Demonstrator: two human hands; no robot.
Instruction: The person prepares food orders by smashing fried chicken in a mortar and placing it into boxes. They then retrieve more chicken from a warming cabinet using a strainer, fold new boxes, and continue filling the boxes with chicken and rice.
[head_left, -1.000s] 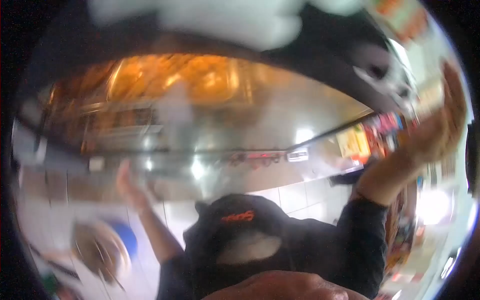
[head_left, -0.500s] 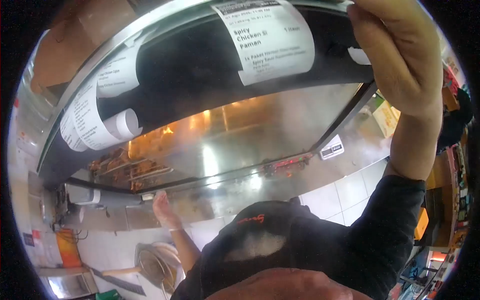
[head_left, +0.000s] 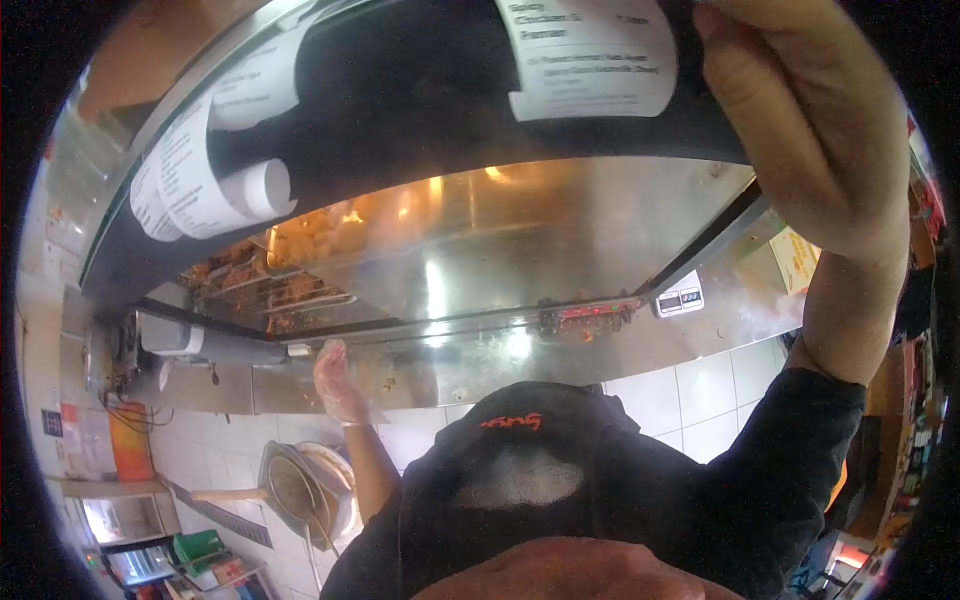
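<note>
My right hand [head_left: 810, 130] is raised at the upper right, by the top of the dark cabinet [head_left: 420, 90]. Its fingers are bent and pressed together, partly cut off by the frame; what they grip cannot be made out. My left hand [head_left: 342, 385], in a clear plastic glove, hovers low by the cabinet's front ledge, its fingers too blurred to read. Printed paper slips [head_left: 595, 60] hang on the cabinet's dark front, with more slips [head_left: 185, 180] at its left. Behind the opening, browned food [head_left: 240, 290] lies on racks under warm light.
A small digital scale [head_left: 680, 297] sits on the steel counter at the right, near a yellow and white box [head_left: 795, 258]. Red packets [head_left: 590, 316] lie along the ledge. At the lower left are a strainer [head_left: 292, 490] with a wooden handle and a green object [head_left: 198, 545].
The view has tilted, so the slips and cabinet opening sit higher in the frame. My left hand appears slightly higher and farther right. My right hand stays raised at the cabinet's top.
</note>
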